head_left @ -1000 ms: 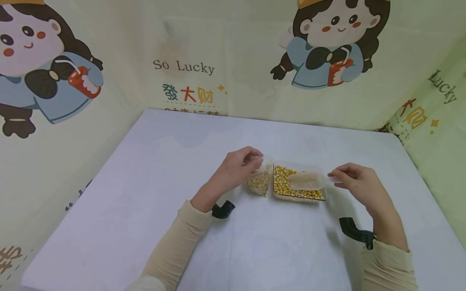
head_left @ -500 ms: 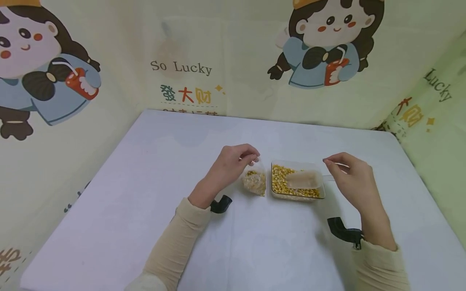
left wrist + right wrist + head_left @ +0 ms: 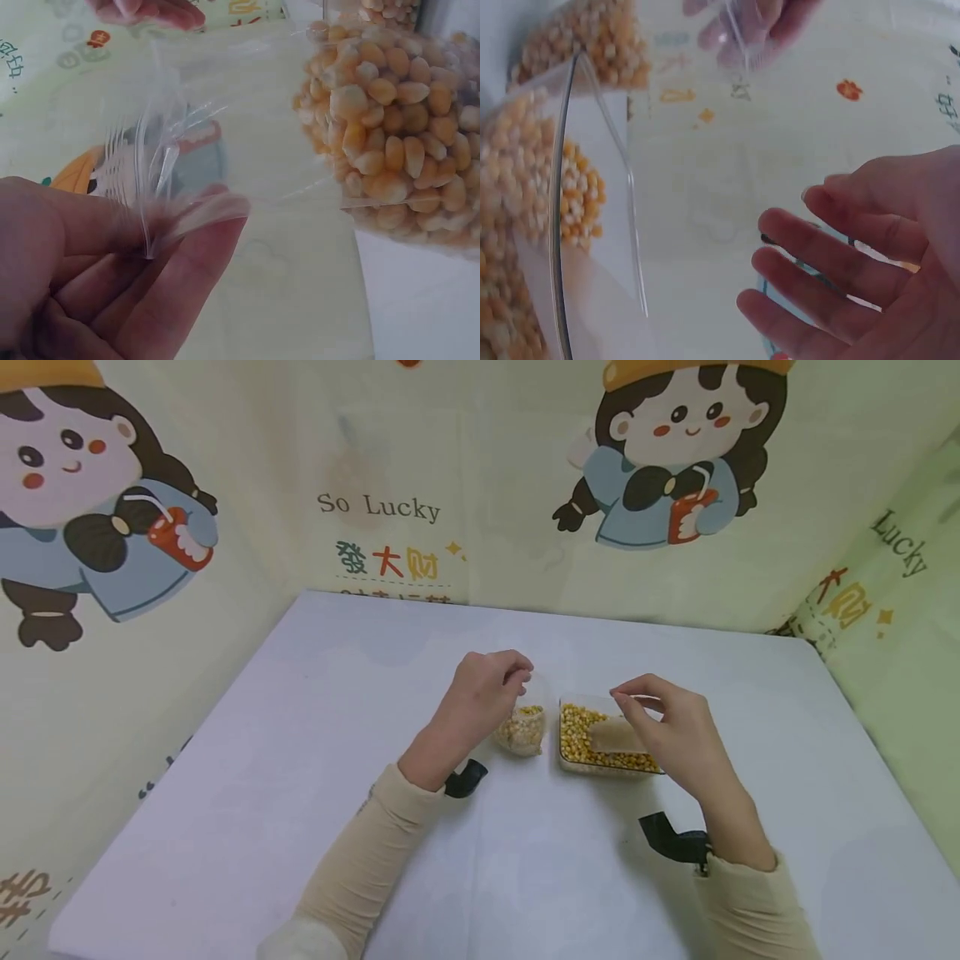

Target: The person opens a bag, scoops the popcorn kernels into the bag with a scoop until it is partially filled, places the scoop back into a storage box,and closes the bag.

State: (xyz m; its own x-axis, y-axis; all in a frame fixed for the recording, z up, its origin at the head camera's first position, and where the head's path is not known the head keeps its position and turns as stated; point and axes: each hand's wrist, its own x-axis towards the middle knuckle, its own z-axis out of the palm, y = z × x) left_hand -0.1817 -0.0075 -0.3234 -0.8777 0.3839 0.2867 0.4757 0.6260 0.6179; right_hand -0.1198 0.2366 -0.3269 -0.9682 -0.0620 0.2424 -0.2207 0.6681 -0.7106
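With thumb and fingers, my left hand (image 3: 483, 697) pinches the upper edge of a clear zip bag (image 3: 522, 733). Yellow corn kernels (image 3: 405, 142) fill the bag's lower part in the left wrist view, and its upper part is bare plastic. To the right of the bag stands a clear rectangular container (image 3: 609, 769) of corn kernels, with a translucent scoop (image 3: 613, 735) lying on them. My right hand (image 3: 675, 731) hovers over the container's right end, hiding the scoop's handle. Its fingers are loosely bent and hold nothing in the right wrist view.
A white table (image 3: 300, 727) lies under everything. Cloth (image 3: 510, 468) printed with cartoon figures and lettering rises behind it and at both sides. Black wrist mounts (image 3: 675, 842) hang below both wrists.
My right hand has moved left from beside the scoop's handle to above the container, closer to the bag. My left hand stays at the bag's top, slightly raised.
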